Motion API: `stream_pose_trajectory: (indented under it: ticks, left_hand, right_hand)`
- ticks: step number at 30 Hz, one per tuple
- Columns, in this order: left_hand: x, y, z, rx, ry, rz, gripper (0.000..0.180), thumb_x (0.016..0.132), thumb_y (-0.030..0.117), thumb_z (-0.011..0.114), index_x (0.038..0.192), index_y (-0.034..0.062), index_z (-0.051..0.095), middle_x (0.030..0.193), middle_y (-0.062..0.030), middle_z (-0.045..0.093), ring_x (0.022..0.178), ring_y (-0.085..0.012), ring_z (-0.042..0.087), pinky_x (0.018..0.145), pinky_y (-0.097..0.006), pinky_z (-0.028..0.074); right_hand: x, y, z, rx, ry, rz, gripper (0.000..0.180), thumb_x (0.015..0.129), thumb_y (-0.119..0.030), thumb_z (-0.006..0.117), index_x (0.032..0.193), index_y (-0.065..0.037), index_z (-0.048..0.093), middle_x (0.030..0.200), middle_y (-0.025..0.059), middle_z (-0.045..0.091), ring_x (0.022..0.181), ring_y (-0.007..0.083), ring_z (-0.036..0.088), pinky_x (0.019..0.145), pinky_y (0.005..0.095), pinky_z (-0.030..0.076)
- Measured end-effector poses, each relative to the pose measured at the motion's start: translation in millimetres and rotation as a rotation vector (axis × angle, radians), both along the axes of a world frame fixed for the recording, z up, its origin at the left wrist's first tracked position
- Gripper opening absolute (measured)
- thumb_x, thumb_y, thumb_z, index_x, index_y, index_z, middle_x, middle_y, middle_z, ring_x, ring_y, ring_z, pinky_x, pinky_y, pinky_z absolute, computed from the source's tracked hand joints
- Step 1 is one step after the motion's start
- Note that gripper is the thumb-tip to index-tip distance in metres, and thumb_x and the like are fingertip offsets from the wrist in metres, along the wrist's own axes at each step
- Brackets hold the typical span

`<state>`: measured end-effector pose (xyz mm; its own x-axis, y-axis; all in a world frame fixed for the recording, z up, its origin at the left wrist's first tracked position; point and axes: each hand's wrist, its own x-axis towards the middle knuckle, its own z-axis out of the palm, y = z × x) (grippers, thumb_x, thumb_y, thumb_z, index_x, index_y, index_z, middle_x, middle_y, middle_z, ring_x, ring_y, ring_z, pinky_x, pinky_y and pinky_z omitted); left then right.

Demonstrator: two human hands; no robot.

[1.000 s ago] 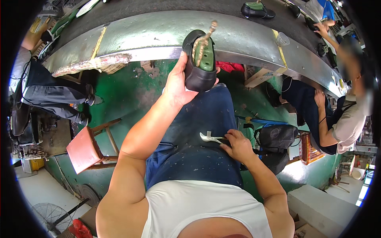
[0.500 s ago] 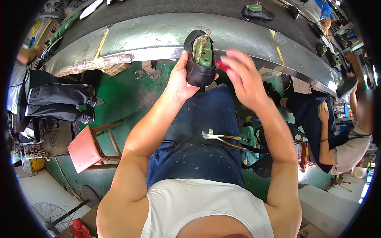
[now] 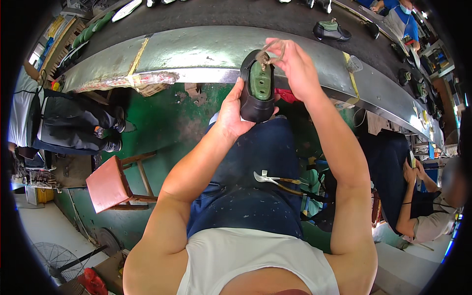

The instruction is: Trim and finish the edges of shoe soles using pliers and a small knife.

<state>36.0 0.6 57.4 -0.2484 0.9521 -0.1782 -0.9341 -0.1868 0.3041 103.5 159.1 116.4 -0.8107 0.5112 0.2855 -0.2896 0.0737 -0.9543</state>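
Note:
My left hand (image 3: 230, 114) grips a black shoe (image 3: 256, 87) on a green last, sole side up, held above my lap in front of the metal bench edge. My right hand (image 3: 293, 64) is at the shoe's far end, its fingers pinching a tan strip of material (image 3: 268, 51) that sticks up from the toe. A pair of metal pincers (image 3: 273, 179) with tan handles lies loose on my right thigh, on the dark blue trousers.
A curved metal conveyor bench (image 3: 196, 49) runs across the top, with another black shoe (image 3: 331, 31) on it. A small red stool (image 3: 110, 183) stands at the left. One person sits at the left (image 3: 64, 123), another at the right (image 3: 418, 196). A fan (image 3: 56, 258) stands at the lower left.
My right hand left the pincers on my thigh, rose to the shoe and took hold of the tan strip at its toe. My left hand kept holding the shoe.

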Motion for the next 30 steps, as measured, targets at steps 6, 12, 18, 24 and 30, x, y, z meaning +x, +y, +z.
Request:
stream_pose_trajectory:
  ticks: [6,12,18,24,30]
  left_hand:
    - [7.1,8.2,7.3,0.0,0.012,0.118,0.052,0.106,0.051,0.033,0.135,0.0127,0.052,0.13,-0.0101,0.06,0.12,-0.0271,0.06,0.103,-0.049,0.048]
    - [7.0,8.3,7.6,-0.052,0.051,0.144,0.049,0.104,0.051,0.041,0.138,0.017,0.052,0.136,-0.0091,0.057,0.126,-0.0268,0.056,0.104,-0.047,0.047]
    - [-14.6,5.4,-8.9,-0.005,0.226,-0.012,0.059,0.108,0.048,0.027,0.147,0.0062,0.042,0.131,-0.0176,0.059,0.11,-0.039,0.065,0.099,-0.052,0.052]
    - [-57.2,102.2,15.5,0.108,0.257,-0.114,0.061,0.106,0.051,0.032,0.147,0.0069,0.043,0.13,-0.0181,0.061,0.109,-0.0404,0.065,0.098,-0.052,0.052]
    - [-142.0,317.3,44.9,-0.125,0.404,-0.032,0.062,0.105,0.054,0.033,0.145,0.0076,0.045,0.138,-0.0181,0.054,0.121,-0.0385,0.057,0.101,-0.055,0.047]
  right_hand:
    - [-0.4,-15.7,-2.1,1.001,0.257,0.132,0.06,0.108,-0.044,0.032,0.088,-0.002,0.07,0.106,0.0165,0.07,0.121,0.0332,0.055,0.104,0.0464,0.041]
    - [-14.8,-13.6,-3.9,0.821,0.279,0.108,0.054,0.107,-0.036,0.038,0.072,-0.003,0.064,0.079,0.0095,0.069,0.092,0.0318,0.061,0.094,0.0427,0.046]
    - [-10.7,53.6,-28.1,0.52,0.087,-0.247,0.041,0.109,-0.032,0.039,0.113,0.001,0.063,0.114,0.0144,0.065,0.111,0.0286,0.059,0.101,0.0387,0.043]
    - [15.9,194.0,-97.0,1.219,-0.623,-0.808,0.042,0.092,-0.032,0.062,0.116,0.002,0.06,0.128,0.0181,0.057,0.127,0.0362,0.047,0.107,0.0515,0.035]
    - [15.9,195.0,-95.4,1.134,-0.595,-0.639,0.047,0.089,-0.032,0.065,0.119,0.003,0.057,0.134,0.0192,0.054,0.131,0.0376,0.043,0.11,0.0521,0.03]
